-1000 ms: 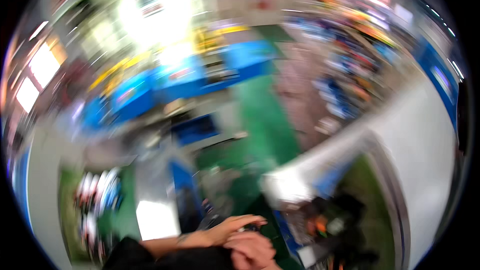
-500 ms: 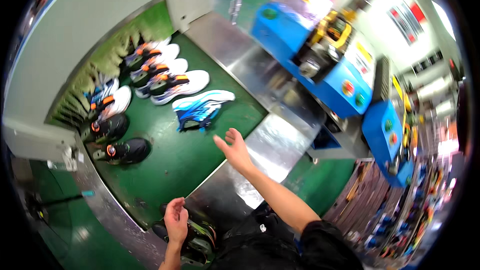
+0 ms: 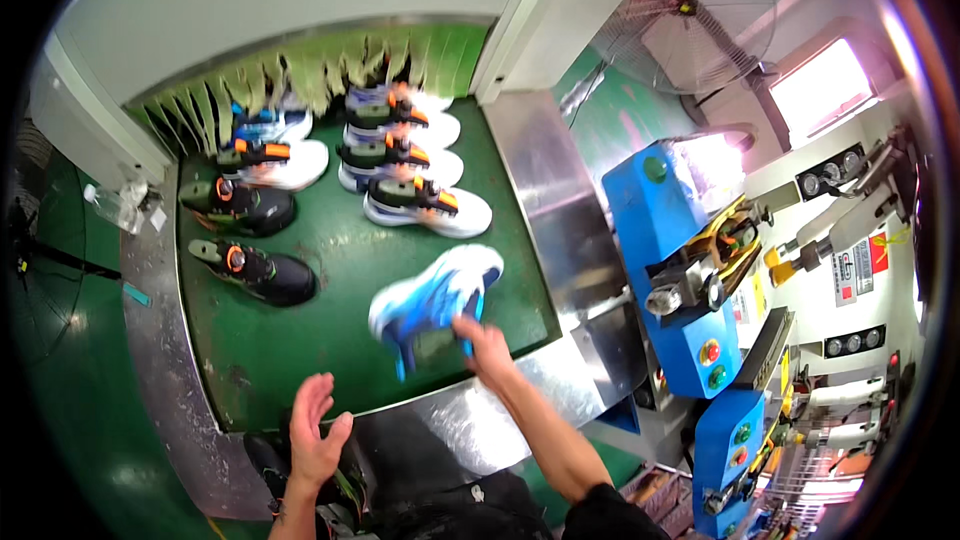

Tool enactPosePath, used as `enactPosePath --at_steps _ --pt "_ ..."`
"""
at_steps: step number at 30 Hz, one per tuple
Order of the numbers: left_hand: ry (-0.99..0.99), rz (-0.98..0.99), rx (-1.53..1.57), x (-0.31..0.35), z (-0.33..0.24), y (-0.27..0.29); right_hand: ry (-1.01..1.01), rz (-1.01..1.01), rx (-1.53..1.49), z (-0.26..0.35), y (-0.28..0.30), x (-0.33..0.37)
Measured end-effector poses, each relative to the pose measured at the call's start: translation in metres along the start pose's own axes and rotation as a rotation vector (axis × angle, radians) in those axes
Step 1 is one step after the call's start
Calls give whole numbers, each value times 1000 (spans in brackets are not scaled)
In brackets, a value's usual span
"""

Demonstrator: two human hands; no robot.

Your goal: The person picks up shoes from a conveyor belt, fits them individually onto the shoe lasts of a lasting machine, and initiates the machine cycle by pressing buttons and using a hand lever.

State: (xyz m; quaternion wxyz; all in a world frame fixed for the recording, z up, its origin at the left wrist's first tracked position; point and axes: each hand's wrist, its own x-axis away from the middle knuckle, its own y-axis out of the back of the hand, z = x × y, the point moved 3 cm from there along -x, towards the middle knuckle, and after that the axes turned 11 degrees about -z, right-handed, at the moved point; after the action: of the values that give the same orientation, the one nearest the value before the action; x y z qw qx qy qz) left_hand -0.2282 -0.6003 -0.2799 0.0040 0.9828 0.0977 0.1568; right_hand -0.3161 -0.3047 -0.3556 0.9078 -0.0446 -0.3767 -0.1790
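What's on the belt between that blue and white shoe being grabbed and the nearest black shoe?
Nothing: in the head view only bare green belt separates the blue and white shoe, gripped by the right hand, from the black shoe.

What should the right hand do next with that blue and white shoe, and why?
Probably lift the blue and white shoe clear of the green belt toward the body. The right hand already grips its near end, the shoe looks blurred and tilted, and the left hand waits open at the belt's near edge.
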Motion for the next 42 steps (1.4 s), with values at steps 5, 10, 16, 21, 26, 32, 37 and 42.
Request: enactPosePath --at_steps 5,10,16,21,26,32,37,42 --pt "68 538 -23 -18 -83 -72 349 476 477 58 38 177" --pt "245 443 430 87 -119 -133 617 586 145 55 126 252" --pt "295 623 571 200 -112 -280 614 77 -167 -2 256 292" --pt "407 732 477 217 -54 -374 944 -51 -93 -4 361 291" --pt "-171 656 348 137 -143 -558 410 -276 -596 9 411 268" --pt "-535 878 -405 -30 -150 -834 675 -343 -406 79 441 254" --pt "-475 1044 -349 -78 -116 -911 386 -516 -359 95 425 229" --pt "78 1166 -162 -75 -217 -879 146 -656 -466 95 425 216"
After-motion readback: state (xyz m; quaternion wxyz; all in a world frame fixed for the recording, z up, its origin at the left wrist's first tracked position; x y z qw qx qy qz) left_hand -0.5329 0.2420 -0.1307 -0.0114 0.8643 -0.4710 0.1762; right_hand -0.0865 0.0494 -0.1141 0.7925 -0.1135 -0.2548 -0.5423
